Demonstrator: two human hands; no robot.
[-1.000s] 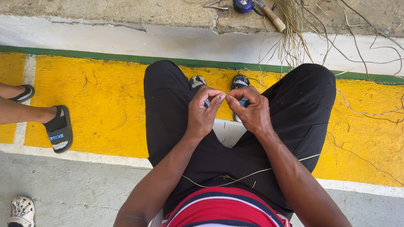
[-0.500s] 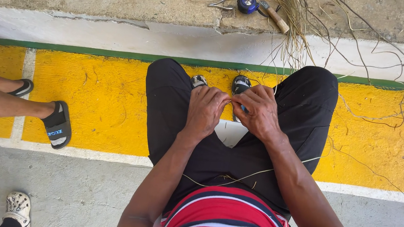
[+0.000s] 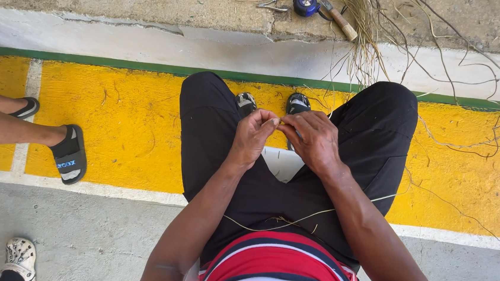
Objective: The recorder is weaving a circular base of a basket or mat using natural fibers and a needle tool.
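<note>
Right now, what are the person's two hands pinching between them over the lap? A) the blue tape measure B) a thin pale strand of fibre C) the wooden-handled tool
B: the left hand and right hand meet fingertip to fingertip on a thin pale strand that trails across the lap.

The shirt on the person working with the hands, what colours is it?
The shirt has red, white and dark navy stripes, seen at the bottom of the head view.

Whatever the left hand (image 3: pixel 254 136) and right hand (image 3: pixel 315 141) pinch between their fingertips is too small to make out; only a thin pale straw-like strand (image 3: pixel 291 220) shows trailing across the lap. The person's dark sandalled feet (image 3: pixel 246 103) are mostly hidden behind the knees. A neighbour's bare legs (image 3: pixel 1 124) are cut off by the picture's left edge, and a white perforated clog (image 3: pixel 19 256) by the bottom.
</note>
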